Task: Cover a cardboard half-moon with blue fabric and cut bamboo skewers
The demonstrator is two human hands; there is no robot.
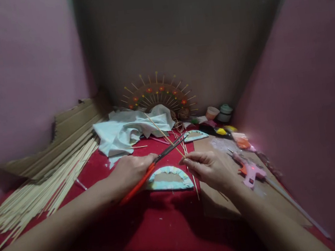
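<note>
While the left hand [130, 171] grips orange-handled scissors [156, 162], blades parted around a thin bamboo skewer [165, 135], I log the right hand [208, 168] pinching that stick's lower end. Skewer: light, stiff, brittle; hold near the cut. At 6 o'clock beneath, a pale half-moon card [169, 179] lies on red cloth [155, 224].

matt red cloth [168, 231]; thin wooden skewer [164, 135]; orange plastic-handled scissors [149, 172]

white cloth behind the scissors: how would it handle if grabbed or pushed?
The white cloth lies crumpled in soft folds, so it is probably floppy and would bunch rather than slide whole. It looks thin, likely light. A thin stick lies across it, so pulling may drag or tip that.
</note>
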